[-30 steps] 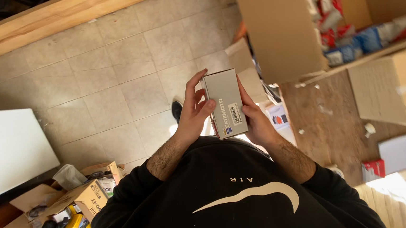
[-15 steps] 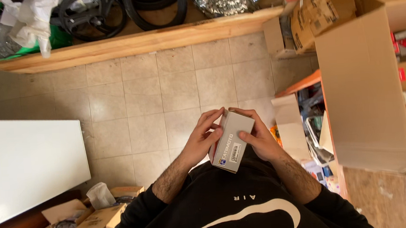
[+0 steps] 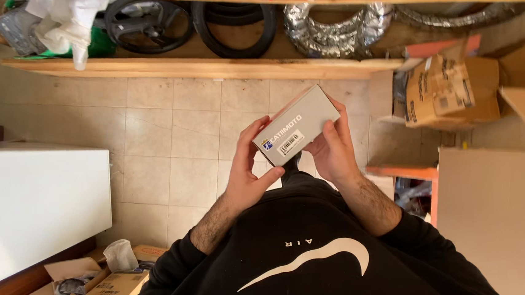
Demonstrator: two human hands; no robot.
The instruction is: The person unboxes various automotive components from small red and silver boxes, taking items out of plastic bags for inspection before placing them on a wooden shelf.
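Box (image 3: 296,125) now raised and tilted flatter; left hand (image 3: 247,173) and right hand (image 3: 331,149) both grip it, unopened.

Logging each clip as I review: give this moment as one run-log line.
left hand: holds box end | right hand: holds other end | box: grey, closed, label up, above floor | ahead: shelf, tyres
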